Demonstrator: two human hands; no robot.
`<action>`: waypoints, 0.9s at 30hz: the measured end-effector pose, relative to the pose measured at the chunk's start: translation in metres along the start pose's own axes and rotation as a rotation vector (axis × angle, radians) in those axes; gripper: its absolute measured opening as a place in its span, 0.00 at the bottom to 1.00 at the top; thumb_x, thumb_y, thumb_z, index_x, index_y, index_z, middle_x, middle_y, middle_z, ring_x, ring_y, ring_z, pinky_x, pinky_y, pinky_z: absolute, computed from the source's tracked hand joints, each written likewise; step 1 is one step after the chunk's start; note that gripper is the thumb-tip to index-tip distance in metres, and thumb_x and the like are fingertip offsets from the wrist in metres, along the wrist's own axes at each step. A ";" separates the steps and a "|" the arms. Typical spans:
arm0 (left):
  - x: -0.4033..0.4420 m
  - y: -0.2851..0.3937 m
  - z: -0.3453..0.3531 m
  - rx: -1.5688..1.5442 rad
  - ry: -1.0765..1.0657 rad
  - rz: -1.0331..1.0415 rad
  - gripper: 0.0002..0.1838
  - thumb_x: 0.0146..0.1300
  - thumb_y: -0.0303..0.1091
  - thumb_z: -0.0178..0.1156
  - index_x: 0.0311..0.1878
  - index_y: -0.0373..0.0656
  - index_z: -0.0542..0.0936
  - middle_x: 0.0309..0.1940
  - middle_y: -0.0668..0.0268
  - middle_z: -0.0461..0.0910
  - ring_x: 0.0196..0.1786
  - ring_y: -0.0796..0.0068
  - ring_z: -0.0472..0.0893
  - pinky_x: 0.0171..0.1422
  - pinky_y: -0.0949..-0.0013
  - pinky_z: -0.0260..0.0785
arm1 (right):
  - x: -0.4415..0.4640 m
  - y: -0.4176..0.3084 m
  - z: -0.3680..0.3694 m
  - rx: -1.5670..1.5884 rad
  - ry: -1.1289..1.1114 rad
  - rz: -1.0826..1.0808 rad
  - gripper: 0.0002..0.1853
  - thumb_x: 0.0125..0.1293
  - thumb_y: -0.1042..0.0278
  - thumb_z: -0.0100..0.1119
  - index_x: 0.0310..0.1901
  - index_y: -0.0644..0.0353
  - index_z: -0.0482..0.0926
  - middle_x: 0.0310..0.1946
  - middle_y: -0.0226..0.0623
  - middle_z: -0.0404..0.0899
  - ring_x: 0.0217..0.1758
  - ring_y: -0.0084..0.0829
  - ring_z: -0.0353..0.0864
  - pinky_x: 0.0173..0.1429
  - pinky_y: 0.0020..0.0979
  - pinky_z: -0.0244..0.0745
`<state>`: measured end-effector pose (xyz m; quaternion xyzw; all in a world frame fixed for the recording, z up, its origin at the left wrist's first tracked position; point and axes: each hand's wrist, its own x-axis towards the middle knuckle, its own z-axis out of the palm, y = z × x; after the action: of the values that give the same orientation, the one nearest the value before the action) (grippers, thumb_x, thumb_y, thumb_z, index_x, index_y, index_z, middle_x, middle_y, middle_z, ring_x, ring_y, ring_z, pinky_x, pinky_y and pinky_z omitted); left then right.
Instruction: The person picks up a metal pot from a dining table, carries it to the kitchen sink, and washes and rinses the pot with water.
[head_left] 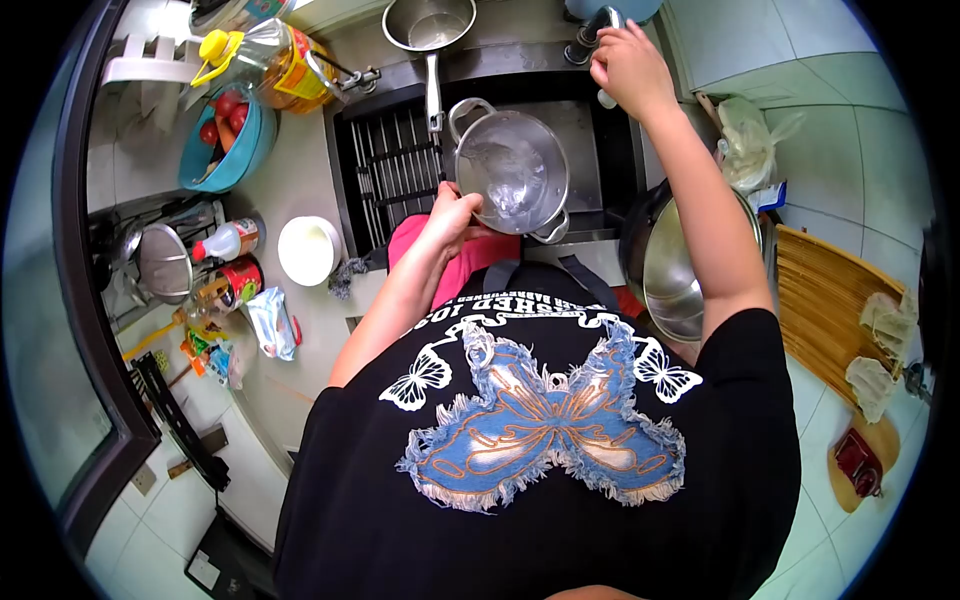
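A steel pot [512,172] with two loop handles and some clear water in it is held over the sink [590,150]. My left hand [455,217] grips its lower left side, fingers closed round the rim. Up at the right, my right hand [628,62] is beside a dark faucet [597,32], its fingers bent near the top; what they touch is hard to make out. Left of the pot, a black and steel drying rack [385,165] lies across the sink. Behind it stands a small saucepan [430,24], its handle pointing towards me.
On the left counter are a blue basket [262,140] of vegetables, an oil bottle [290,65], a white bowl [309,251], a strainer [164,262] and a blue-white packet [270,323]. At right are a large steel pot [685,275], a plastic bag [748,145] and a wooden board [835,300].
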<state>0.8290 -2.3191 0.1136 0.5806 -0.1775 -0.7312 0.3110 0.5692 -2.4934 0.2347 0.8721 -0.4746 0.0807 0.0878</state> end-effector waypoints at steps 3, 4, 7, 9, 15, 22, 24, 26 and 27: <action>-0.022 0.009 -0.006 -0.019 0.015 0.011 0.29 0.55 0.21 0.50 0.62 0.36 0.58 0.52 0.53 0.69 0.49 0.59 0.78 0.49 0.45 0.81 | 0.001 -0.012 -0.009 0.025 0.113 -0.006 0.07 0.61 0.69 0.56 0.37 0.54 0.84 0.36 0.31 0.83 0.54 0.30 0.79 0.75 0.39 0.57; -0.031 0.010 -0.006 -0.017 0.040 0.065 0.28 0.56 0.22 0.50 0.61 0.36 0.58 0.52 0.54 0.69 0.49 0.60 0.78 0.48 0.44 0.81 | -0.002 -0.021 -0.020 0.062 0.155 0.049 0.10 0.59 0.67 0.59 0.42 0.52 0.84 0.35 0.30 0.83 0.47 0.32 0.81 0.69 0.38 0.65; -0.035 0.016 -0.005 -0.045 0.096 0.145 0.25 0.56 0.22 0.51 0.58 0.38 0.60 0.52 0.54 0.68 0.49 0.61 0.77 0.47 0.45 0.81 | -0.029 -0.036 0.006 0.408 -0.005 0.228 0.19 0.59 0.59 0.62 0.51 0.56 0.80 0.41 0.34 0.82 0.51 0.34 0.81 0.55 0.35 0.76; -0.037 0.018 -0.004 -0.027 0.148 0.229 0.23 0.55 0.21 0.51 0.56 0.38 0.61 0.52 0.55 0.68 0.49 0.62 0.77 0.45 0.46 0.82 | -0.066 -0.051 0.056 0.925 -0.286 0.376 0.26 0.60 0.53 0.65 0.56 0.60 0.75 0.41 0.36 0.82 0.48 0.31 0.82 0.52 0.33 0.77; -0.022 0.016 -0.016 0.017 0.049 0.325 0.20 0.54 0.19 0.52 0.50 0.42 0.62 0.43 0.58 0.70 0.44 0.64 0.78 0.38 0.54 0.85 | -0.136 -0.106 0.114 1.836 -0.801 0.899 0.22 0.64 0.54 0.62 0.54 0.58 0.74 0.37 0.31 0.81 0.37 0.25 0.82 0.43 0.31 0.80; 0.038 -0.009 -0.046 -0.052 -0.117 0.319 0.18 0.63 0.20 0.46 0.57 0.37 0.69 0.48 0.60 0.78 0.47 0.65 0.82 0.48 0.53 0.83 | -0.138 -0.134 0.147 1.401 -0.123 0.714 0.19 0.58 0.67 0.55 0.50 0.67 0.72 0.25 0.39 0.79 0.22 0.31 0.81 0.30 0.31 0.77; 0.063 -0.018 -0.036 -0.096 -0.128 0.330 0.17 0.63 0.21 0.47 0.56 0.37 0.69 0.47 0.60 0.78 0.46 0.65 0.82 0.47 0.53 0.83 | -0.125 -0.127 0.116 1.303 -0.088 0.753 0.20 0.58 0.69 0.54 0.52 0.67 0.70 0.24 0.40 0.80 0.20 0.32 0.82 0.28 0.32 0.76; 0.086 -0.027 -0.020 -0.171 -0.088 0.322 0.14 0.65 0.24 0.51 0.54 0.38 0.73 0.44 0.61 0.80 0.43 0.66 0.83 0.43 0.56 0.82 | -0.120 -0.116 0.108 1.244 -0.049 0.804 0.24 0.58 0.70 0.52 0.57 0.66 0.65 0.24 0.43 0.81 0.17 0.35 0.82 0.26 0.34 0.76; 0.103 -0.033 -0.016 -0.173 -0.090 0.323 0.14 0.65 0.24 0.51 0.54 0.38 0.73 0.44 0.61 0.80 0.43 0.66 0.83 0.43 0.56 0.82 | -0.119 -0.110 0.099 1.210 -0.089 0.831 0.24 0.58 0.71 0.52 0.57 0.67 0.66 0.26 0.44 0.81 0.18 0.34 0.82 0.27 0.34 0.76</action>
<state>0.8229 -2.3615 0.0126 0.4822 -0.2186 -0.7096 0.4650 0.6038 -2.3606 0.1030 0.5186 -0.6417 0.3197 -0.4659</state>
